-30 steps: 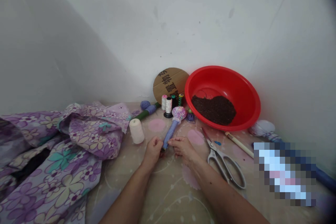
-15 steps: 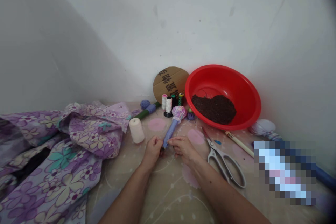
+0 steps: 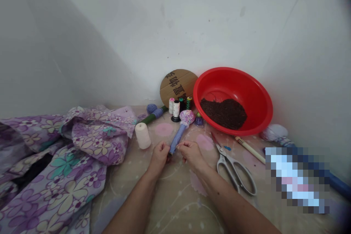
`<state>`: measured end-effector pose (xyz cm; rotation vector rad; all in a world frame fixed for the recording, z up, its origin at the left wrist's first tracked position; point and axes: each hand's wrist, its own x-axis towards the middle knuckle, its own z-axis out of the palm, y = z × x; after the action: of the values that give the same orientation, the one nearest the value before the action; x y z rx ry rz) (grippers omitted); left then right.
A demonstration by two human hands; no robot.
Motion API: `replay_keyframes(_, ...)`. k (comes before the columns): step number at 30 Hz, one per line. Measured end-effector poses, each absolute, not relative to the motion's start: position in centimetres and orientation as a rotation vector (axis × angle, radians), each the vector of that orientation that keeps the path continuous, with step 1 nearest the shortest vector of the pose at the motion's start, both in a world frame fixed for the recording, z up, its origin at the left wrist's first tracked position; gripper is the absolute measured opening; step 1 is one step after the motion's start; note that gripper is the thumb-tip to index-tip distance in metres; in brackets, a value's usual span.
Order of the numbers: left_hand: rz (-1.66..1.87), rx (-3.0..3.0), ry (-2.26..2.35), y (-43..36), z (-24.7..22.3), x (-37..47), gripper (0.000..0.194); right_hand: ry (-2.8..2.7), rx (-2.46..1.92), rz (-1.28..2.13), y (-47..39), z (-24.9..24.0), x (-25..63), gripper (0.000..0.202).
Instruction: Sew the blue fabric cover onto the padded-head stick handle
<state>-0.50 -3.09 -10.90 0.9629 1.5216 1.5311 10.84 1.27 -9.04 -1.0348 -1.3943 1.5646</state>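
Observation:
A blue-wrapped stick with a round floral cloth head (image 3: 177,138) slants away from me over the table, its head farthest off. My left hand (image 3: 159,156) is closed around the stick's near end. On the other side, my right hand (image 3: 190,153) is closed in a pinch close to the wrapping; whatever its fingertips hold is too small to make out. To the left stands a large white thread cone (image 3: 143,136). Several smaller thread spools (image 3: 176,109) are grouped just behind the floral head. Grey-handled scissors (image 3: 230,168) lie right of my right hand.
A red basin (image 3: 263,106) holding dark brown grains (image 3: 225,114) leans at the back right, beside a cardboard disc (image 3: 175,80). Floral cloth (image 3: 74,161) is heaped on the left. A green and blue stick (image 3: 153,115) lies behind. At right are a pale stick (image 3: 251,150) and a blurred-out patch.
My right fingers have drawn together into a tighter pinch beside the wrapping, where they were more extended before. My left hand keeps its hold with hardly any movement.

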Motion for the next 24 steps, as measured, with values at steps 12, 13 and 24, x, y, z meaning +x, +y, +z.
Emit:
replay_keyframes(12, 1.538, 0.956, 1.5, -3.26, -10.75, -0.43, 0.017, -1.462, -1.118, 1.417, 1.02, -8.59, 11.04, 0.009)
replay_keyframes(13, 1.537, 0.955, 1.5, -3.26, -10.72, -0.42, 0.017, -1.465, -1.122, 1.417, 0.98, -8.52, 11.06, 0.01)
replay_keyframes(24, 1.518, 0.983, 1.52, -3.08, -11.03, -0.6, 0.015, -1.453, -1.14, 1.41, 0.93, -8.7, 10.92, 0.01)
